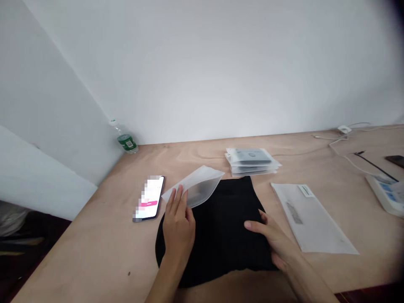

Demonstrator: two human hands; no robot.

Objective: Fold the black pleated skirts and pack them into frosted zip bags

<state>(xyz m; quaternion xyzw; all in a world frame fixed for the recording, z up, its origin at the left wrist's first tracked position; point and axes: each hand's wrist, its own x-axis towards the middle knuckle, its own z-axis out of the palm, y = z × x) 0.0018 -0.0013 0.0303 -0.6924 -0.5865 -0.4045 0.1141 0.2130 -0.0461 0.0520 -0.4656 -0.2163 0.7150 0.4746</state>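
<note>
The right hand grips the black cloth at its right edge, thumb lying on top and the other fingers curled around and under the border. The left hand has its fingers stretched out over the left part of a translucent bag; whether its thumb pinches the bag, I cannot tell. The cloth is spread between the two hands and runs beneath the left one, while the bag overlaps its far left part, just ahead of the left fingers, with its mouth gaping toward the right and the near side. Just left of those fingertips lies a phone with a lit screen, partly pixelated. Beyond the right fingers, past the cloth's far edge, sits a stack of packed bags, the top one showing dark contents. To the right of the right hand, a flat bag with a white label lies near it. Farther out, well beyond the left fingers, a clear bottle with a green label stands by the wall. Far off to the right of the right fingers are a power strip, a white charger with pale cables and a dark device, all on the wooden surface.
</note>
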